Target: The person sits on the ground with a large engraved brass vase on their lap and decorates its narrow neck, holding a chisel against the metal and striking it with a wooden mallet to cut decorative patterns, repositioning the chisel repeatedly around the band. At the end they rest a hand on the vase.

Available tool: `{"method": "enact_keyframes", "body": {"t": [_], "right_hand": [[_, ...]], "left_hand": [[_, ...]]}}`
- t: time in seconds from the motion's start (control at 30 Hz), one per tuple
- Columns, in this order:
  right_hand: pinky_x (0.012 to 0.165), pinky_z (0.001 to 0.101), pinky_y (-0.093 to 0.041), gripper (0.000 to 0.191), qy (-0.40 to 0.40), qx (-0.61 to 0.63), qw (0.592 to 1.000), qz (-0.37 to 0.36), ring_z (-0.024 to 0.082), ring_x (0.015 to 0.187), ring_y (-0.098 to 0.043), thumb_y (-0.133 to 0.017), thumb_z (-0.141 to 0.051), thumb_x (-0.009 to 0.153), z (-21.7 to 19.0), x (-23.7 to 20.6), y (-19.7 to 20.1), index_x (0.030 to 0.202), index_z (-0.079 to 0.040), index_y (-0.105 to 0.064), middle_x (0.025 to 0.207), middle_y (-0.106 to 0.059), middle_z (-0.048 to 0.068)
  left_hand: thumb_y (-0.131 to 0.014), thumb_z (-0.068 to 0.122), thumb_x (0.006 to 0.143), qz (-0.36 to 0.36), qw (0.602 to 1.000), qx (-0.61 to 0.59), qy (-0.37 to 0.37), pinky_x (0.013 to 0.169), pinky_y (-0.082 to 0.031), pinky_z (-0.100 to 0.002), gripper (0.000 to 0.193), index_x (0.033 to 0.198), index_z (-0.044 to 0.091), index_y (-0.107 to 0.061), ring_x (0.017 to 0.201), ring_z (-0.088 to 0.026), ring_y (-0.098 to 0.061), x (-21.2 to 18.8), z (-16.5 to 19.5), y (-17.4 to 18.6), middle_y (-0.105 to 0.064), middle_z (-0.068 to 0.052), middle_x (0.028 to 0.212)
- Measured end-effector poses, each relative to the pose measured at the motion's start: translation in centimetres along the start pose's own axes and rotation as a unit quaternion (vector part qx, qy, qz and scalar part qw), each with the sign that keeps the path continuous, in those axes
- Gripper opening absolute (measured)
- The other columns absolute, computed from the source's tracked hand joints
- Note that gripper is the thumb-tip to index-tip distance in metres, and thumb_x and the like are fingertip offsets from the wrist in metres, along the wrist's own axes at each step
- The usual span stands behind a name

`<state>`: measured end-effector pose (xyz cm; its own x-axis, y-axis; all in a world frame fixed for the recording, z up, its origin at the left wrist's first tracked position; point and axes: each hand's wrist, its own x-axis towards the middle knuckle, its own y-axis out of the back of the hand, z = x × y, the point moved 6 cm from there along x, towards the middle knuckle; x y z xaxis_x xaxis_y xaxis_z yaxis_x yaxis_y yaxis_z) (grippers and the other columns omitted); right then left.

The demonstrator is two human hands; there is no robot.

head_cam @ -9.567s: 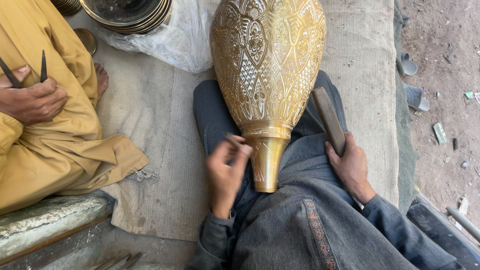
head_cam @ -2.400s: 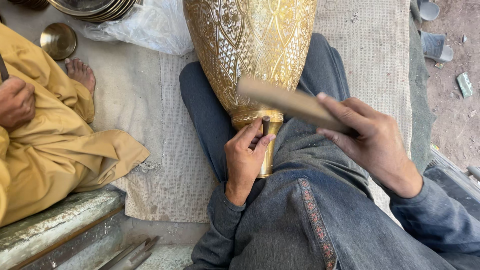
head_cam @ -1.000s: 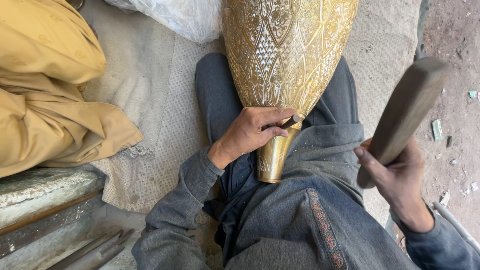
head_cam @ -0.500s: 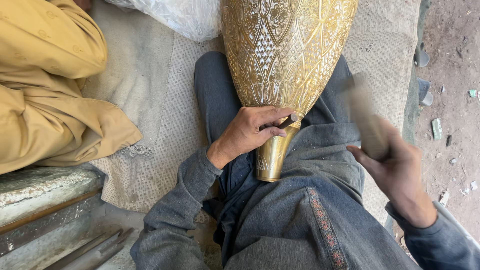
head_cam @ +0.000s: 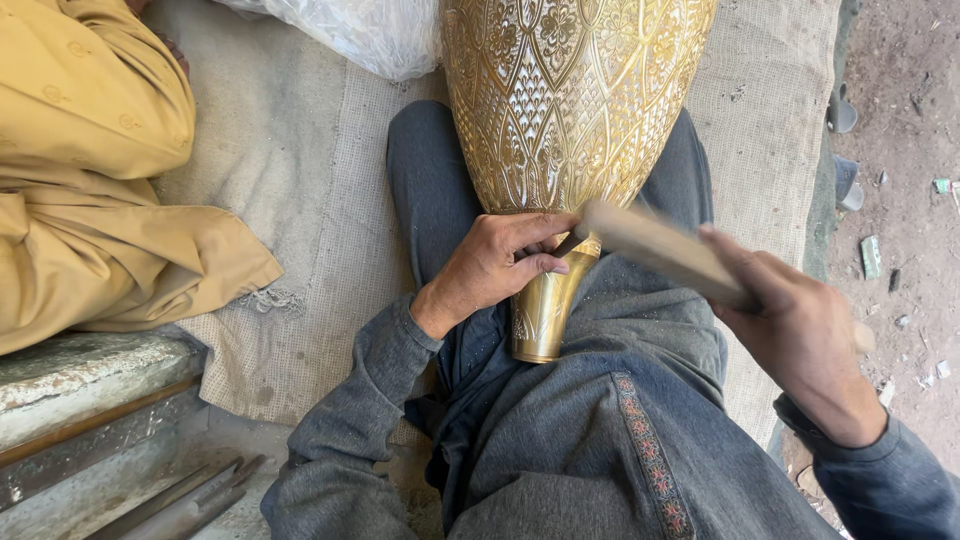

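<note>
Head view: engraved brass vase (head_cam: 570, 110) across lap. Left hand (head_cam: 495, 268) grip pinching chisel (head_cam: 570, 243) at neck; right hand (head_cam: 800, 335) clenching wooden mallet (head_cam: 660, 250). Risk: glancing blow may skid chisel, scarring pattern.

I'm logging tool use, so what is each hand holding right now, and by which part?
The right hand grips a wooden mallet by its near end. The left hand pinches a thin chisel against the brass vase's neck.

Engraved brass vase (head_cam: 570, 110) across lap, left hand (head_cam: 495, 265) at neck, right hand (head_cam: 800, 335) gripping wooden mallet (head_cam: 660, 250).
</note>
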<state>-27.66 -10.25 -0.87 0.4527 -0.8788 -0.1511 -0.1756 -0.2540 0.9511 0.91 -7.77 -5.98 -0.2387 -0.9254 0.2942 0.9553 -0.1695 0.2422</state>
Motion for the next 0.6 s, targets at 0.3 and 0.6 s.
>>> {"method": "enact_keyframes", "body": {"t": [0.3,0.6], "right_hand": [[0.074,0.0357,-0.063,0.072,0.014,0.093,0.994,0.049,0.02,0.091,-0.074,-0.087,-0.015,0.076,-1.2,0.1,1.1,0.143,-0.014,-0.061,0.119,-0.076,0.013],[0.091,0.0342,-0.062,0.063,0.078,0.331,0.936,0.089,0.015,0.097,-0.07,-0.08,-0.014,0.094,-1.1,0.6,1.5,0.151,-0.017,-0.054,0.12,-0.07,0.01]], "left_hand": [[-0.079,0.015,0.089,-0.012,0.999,0.007,0.031,0.081,-0.067,-0.027,0.054,0.141,0.013,-0.062,0.087,-0.013,-0.076,-0.3,-0.8,-0.3,-0.077,-0.004,0.103],[-0.08,0.013,0.089,0.011,1.0,-0.02,0.019,0.081,-0.068,-0.026,0.053,0.139,0.017,-0.062,0.091,-0.012,-0.077,-1.0,-1.3,-0.2,-0.078,-0.003,0.107]]}}
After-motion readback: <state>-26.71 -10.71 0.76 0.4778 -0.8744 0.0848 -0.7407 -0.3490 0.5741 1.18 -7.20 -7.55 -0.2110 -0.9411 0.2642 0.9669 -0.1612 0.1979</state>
